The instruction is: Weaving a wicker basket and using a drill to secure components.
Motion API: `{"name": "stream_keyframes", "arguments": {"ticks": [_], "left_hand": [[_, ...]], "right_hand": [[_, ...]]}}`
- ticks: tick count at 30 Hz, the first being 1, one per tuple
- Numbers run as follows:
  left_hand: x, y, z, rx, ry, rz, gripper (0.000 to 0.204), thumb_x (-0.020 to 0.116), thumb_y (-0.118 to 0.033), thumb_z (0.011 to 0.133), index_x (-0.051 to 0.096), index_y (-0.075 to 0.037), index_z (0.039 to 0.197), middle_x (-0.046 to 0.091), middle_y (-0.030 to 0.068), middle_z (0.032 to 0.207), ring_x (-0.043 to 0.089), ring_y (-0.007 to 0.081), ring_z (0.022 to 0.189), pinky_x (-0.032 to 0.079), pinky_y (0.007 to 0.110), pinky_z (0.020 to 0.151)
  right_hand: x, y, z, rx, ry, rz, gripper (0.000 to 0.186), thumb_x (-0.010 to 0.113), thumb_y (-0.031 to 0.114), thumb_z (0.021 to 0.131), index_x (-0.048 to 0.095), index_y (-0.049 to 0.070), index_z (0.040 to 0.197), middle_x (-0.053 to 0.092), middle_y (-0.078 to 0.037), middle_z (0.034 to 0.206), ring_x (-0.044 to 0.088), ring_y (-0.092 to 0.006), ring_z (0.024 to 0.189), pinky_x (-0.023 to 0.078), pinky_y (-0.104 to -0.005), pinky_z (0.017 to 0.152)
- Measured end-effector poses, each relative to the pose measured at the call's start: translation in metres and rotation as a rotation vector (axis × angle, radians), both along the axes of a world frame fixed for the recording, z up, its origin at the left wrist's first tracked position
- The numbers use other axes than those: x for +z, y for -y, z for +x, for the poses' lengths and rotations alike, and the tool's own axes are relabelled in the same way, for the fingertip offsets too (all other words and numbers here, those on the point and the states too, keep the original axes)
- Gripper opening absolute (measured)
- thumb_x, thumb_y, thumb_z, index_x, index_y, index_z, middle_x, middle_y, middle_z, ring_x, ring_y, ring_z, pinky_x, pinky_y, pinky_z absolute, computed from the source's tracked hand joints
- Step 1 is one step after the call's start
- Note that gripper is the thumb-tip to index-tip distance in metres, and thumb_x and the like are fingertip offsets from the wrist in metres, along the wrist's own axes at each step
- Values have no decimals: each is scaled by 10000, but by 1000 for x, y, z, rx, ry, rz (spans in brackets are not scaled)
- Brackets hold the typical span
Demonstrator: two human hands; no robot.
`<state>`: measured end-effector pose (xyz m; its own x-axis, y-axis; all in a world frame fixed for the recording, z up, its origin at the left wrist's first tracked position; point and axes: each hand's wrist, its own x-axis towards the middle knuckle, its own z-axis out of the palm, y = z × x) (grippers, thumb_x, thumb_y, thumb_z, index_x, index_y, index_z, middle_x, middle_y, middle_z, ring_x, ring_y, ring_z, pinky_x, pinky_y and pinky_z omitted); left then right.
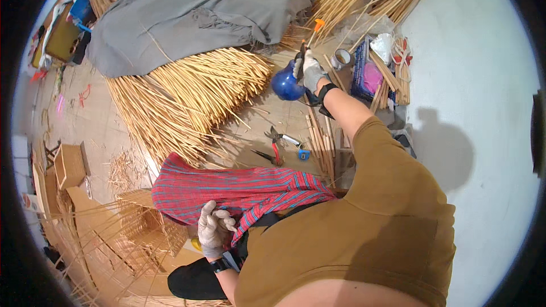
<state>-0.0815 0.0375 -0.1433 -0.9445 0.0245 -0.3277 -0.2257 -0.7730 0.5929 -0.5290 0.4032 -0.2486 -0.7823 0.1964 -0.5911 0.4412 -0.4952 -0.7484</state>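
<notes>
On the floor (114,131), keep right hand (311,71) fingers clenched around the blue spray bottle (286,84), aiming at the reeds (193,94), left hand (213,228) gripping the striped cloth (239,190).

The grey cloth (193,14) hides the upper part of the straw heap (187,96). Beside it, the right hand (310,71) covers the blue bottle's (286,84) neck. The left hand's (213,228) fingers (226,220) sink into the checked cloth (239,190).

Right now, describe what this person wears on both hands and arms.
Both hands wear light grey-white work gloves: the left hand and the right hand. Each wrist carries a black band, like a watch or strap. The forearms are bare below short mustard-brown sleeves of a loose shirt. No markings show on the gloves.
</notes>
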Motion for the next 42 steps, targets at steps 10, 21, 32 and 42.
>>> {"name": "stream_keyframes", "arguments": {"ticks": [10,21,32,42], "left_hand": [[-8,4,-4,-27,-15,55,487,604,-241,985,462,-82,1423,685,211,1067,711,348,872,634,464,651],[-5,2,-2,-23,-44,71,467,596,-231,987,474,-83,1412,687,212,1070,712,336,868,635,459,655],[-16,6,4,-18,-67,64,485,601,-260,983,470,-98,1421,690,194,1059,704,331,829,635,454,621],[-23,13,5,-73,-127,35,512,584,-275,993,437,-93,1448,682,188,1047,704,328,841,634,445,619]], "right_hand": [[1,-27,59,165,175,188,525,436,545,1012,582,125,732,551,-39,534,504,-207,397,411,-360,362],[-13,-23,81,133,9,107,494,515,561,976,627,98,848,614,-35,625,580,-207,467,486,-351,425],[2,-18,165,170,190,89,263,651,285,958,585,111,772,578,-45,576,537,-201,426,443,-341,414],[-63,-68,203,-243,263,253,193,675,183,880,529,132,765,511,-18,565,463,-187,413,362,-350,418]]}}
